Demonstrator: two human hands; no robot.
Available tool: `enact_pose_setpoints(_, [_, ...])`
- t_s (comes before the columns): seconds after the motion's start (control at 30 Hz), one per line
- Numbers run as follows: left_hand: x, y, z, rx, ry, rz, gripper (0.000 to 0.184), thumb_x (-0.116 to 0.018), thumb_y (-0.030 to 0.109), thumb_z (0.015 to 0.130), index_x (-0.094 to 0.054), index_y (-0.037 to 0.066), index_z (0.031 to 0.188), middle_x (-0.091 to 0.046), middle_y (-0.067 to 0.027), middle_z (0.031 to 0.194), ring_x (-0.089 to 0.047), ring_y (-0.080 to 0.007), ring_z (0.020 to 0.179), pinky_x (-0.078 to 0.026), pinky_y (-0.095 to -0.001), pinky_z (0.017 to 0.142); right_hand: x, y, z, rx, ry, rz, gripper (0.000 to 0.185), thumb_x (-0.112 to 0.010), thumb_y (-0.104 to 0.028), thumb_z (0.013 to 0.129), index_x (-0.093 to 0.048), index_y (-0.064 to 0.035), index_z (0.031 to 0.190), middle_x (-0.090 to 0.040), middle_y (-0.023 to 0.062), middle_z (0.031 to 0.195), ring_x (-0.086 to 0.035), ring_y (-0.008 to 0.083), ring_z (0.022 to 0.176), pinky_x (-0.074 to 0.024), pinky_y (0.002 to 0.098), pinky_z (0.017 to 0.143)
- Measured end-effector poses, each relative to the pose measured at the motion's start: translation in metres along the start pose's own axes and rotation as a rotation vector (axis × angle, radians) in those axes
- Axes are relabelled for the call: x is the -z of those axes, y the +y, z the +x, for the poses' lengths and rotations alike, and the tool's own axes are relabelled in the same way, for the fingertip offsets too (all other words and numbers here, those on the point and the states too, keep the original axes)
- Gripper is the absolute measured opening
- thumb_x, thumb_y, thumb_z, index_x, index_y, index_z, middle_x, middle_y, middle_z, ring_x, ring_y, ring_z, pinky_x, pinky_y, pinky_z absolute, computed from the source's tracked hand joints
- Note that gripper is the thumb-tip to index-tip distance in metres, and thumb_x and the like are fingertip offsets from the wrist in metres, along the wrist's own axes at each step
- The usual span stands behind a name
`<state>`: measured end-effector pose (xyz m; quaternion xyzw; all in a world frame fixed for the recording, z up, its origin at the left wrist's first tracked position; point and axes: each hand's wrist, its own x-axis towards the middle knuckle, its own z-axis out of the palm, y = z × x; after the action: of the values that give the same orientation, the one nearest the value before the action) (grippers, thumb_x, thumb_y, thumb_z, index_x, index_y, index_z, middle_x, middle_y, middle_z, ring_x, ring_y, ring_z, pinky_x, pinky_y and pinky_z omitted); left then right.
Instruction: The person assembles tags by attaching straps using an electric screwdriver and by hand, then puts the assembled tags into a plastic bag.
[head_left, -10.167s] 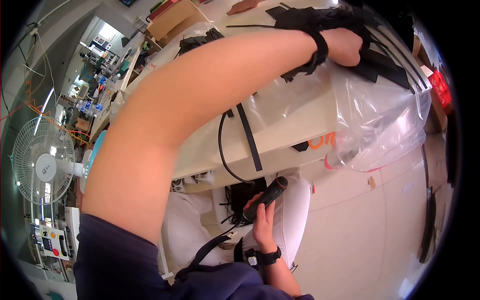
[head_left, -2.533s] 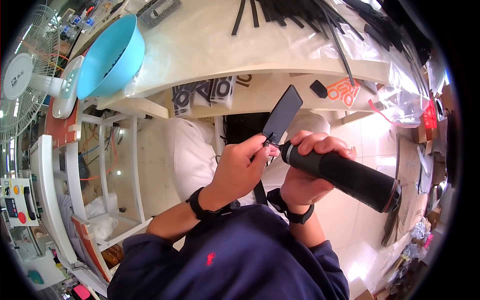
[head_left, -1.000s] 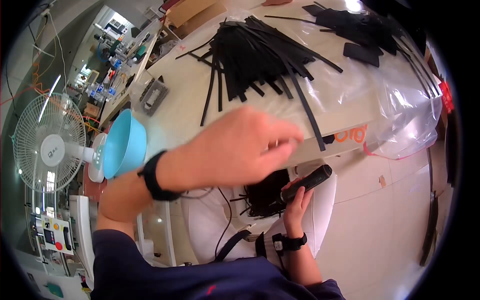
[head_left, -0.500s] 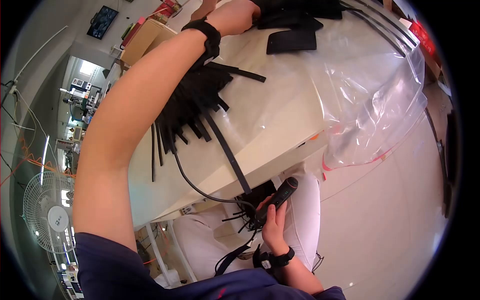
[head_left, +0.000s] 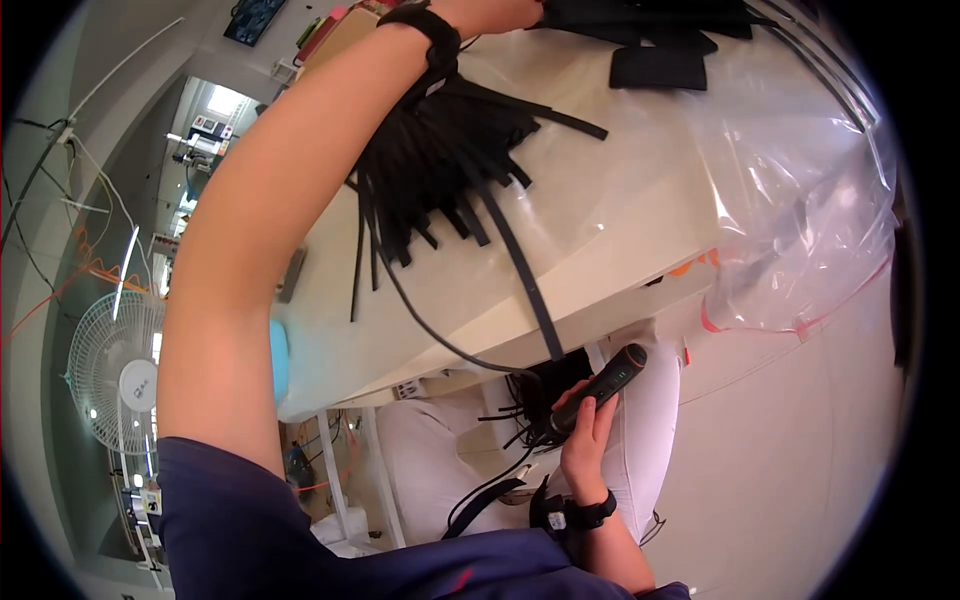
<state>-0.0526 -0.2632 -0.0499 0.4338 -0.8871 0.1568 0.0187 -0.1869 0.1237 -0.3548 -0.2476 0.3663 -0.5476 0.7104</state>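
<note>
Evidently the right hand (head_left: pixel 583 455) is clamped round the lower part of a black cylindrical device (head_left: pixel 615 375), held slanting over the white trousers (head_left: pixel 645 430), just below the near edge of the worktop (head_left: pixel 335 325). Its barrel looks stiff, moderately weighty and perhaps smooth, so a wrap round the middle should be the surest hold. A dark cord (head_left: pixel 425 325) runs toward it from the black strips (head_left: pixel 430 170); where it ends is hard to make out. Those strips seem light, limp and prone to tangle, best taken as a bunch near their gathered end, though the left forearm and wristband hide that part. Farther out, the left hand (head_left: pixel 490 14) is beside dark flat pieces (head_left: pixel 658 68), which look thin and bendy, easiest pinched at a free edge. Its fingers are partly cut off, so whether they are apart or closed on something, I cannot tell. Clear plastic (head_left: pixel 795 225) drapes off the worktop, likely slippery; the dark heap (head_left: pixel 568 372) behind the device is too shadowed to read.
</note>
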Motion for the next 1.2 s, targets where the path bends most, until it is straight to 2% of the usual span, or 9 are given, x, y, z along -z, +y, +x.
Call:
enact_pose_setpoints(0.07, [0.018, -0.011, -0.01, -0.149, 0.049, 0.249, 0.012, -0.056, 0.006, 0.077, -0.066, 0.001, 0.079, -0.066, -0.0219, 0.077, -0.065, -0.0396, 0.081, -0.052, -0.0464, 0.073, -0.003, 0.001, 0.001, -0.001, -0.034, 0.013, 0.027, -0.041, -0.016, 0.103, -0.038, -0.0042, 0.127, -0.055, 0.007, 0.1, -0.055, 0.0152, 0.085, -0.0451, 0.0292, 0.078])
enact_pose_setpoints(0.3, [0.107, 0.019, -0.096, 0.053, 0.058, 0.143, 0.016, -0.058, 0.01, 0.074, -0.066, -0.001, 0.082, -0.065, -0.0233, 0.078, -0.064, -0.0399, 0.074, -0.051, -0.0435, 0.067, -0.005, 0.003, -0.004, 0.042, -0.057, -0.002, 0.029, -0.041, -0.016, 0.104, -0.038, -0.0035, 0.13, -0.054, 0.0076, 0.101, -0.055, 0.0162, 0.085, -0.0472, 0.031, 0.078])
enact_pose_setpoints(0.43, [0.179, 0.093, -0.174, 0.525, 0.09, -0.339, 0.015, -0.059, 0.007, 0.076, -0.068, 0.001, 0.086, -0.068, -0.0217, 0.084, -0.065, -0.0348, 0.073, -0.051, -0.0387, 0.067, -0.01, 0.001, -0.008, 0.069, -0.067, 0.01, 0.027, -0.04, -0.017, 0.104, -0.038, -0.0038, 0.128, -0.054, 0.0069, 0.1, -0.055, 0.0151, 0.083, -0.0463, 0.0297, 0.076])
enact_pose_setpoints(0.47, [0.188, 0.081, -0.208, 0.395, 0.055, -0.481, 0.014, -0.061, 0.012, 0.09, -0.066, 0.0, 0.096, -0.069, -0.0096, 0.087, -0.068, -0.0206, 0.084, -0.053, -0.031, 0.077, -0.01, 0.0, -0.009, 0.086, -0.072, 0.016, 0.026, -0.04, -0.018, 0.105, -0.039, -0.0039, 0.126, -0.054, 0.0068, 0.099, -0.055, 0.0148, 0.083, -0.046, 0.0293, 0.076])
enact_pose_setpoints(0.53, [0.199, 0.113, -0.26, 0.562, 0.18, -0.889, 0.018, -0.054, 0.008, 0.091, -0.061, -0.003, 0.102, -0.068, -0.0112, 0.09, -0.069, -0.0216, 0.084, -0.054, -0.0338, 0.082, -0.009, 0.007, -0.01, 0.096, -0.092, -0.011, 0.024, -0.04, -0.019, 0.105, -0.04, -0.004, 0.124, -0.054, 0.0068, 0.099, -0.055, 0.0149, 0.082, -0.0459, 0.0292, 0.075])
enact_pose_setpoints(0.7, [0.142, 0.199, -0.379, 0.962, 0.472, -1.771, 0.026, -0.051, 0.004, 0.09, -0.056, -0.005, 0.114, -0.067, -0.0186, 0.091, -0.07, -0.0351, 0.078, -0.059, -0.0514, 0.076, -0.015, 0.003, -0.018, 0.151, -0.132, -0.072, 0.021, -0.039, -0.02, 0.105, -0.043, -0.0037, 0.119, -0.055, 0.0068, 0.097, -0.055, 0.0149, 0.082, -0.0458, 0.0288, 0.075])
enact_pose_setpoints(0.77, [0.107, 0.228, -0.408, 1.049, 0.542, -1.996, 0.028, -0.051, 0.01, 0.092, -0.054, -0.003, 0.116, -0.066, -0.0186, 0.09, -0.069, -0.0329, 0.077, -0.059, -0.0517, 0.076, -0.015, 0.002, -0.022, 0.155, -0.133, -0.077, 0.023, -0.039, -0.019, 0.105, -0.043, -0.0032, 0.121, -0.054, 0.0072, 0.098, -0.055, 0.0154, 0.083, -0.0463, 0.0293, 0.076])
enact_pose_setpoints(0.93, [0.037, 0.262, -0.443, 1.173, 0.666, -2.416, 0.012, -0.049, 0.007, 0.094, -0.055, 0.0, 0.102, -0.06, -0.0111, 0.087, -0.042, -0.0107, 0.059, -0.036, -0.0268, 0.053, -0.023, -0.02, -0.033, 0.226, -0.146, 0.056, 0.03, -0.039, -0.019, 0.105, -0.038, -0.0019, 0.131, -0.05, 0.0095, 0.105, -0.055, 0.0196, 0.088, -0.0485, 0.0351, 0.082])
enact_pose_setpoints(1.2, [0.015, 0.29, -0.44, 1.05, 0.645, -2.449, 0.019, -0.044, 0.008, 0.093, -0.055, 0.001, 0.107, -0.061, -0.0085, 0.085, -0.04, -0.0138, 0.06, -0.033, -0.0285, 0.056, -0.051, -0.092, -0.066, 0.454, -0.239, 0.266, 0.048, -0.048, -0.039, 0.102, -0.037, -0.0055, 0.135, -0.046, 0.0099, 0.108, -0.05, 0.0234, 0.091, -0.0443, 0.0449, 0.083])
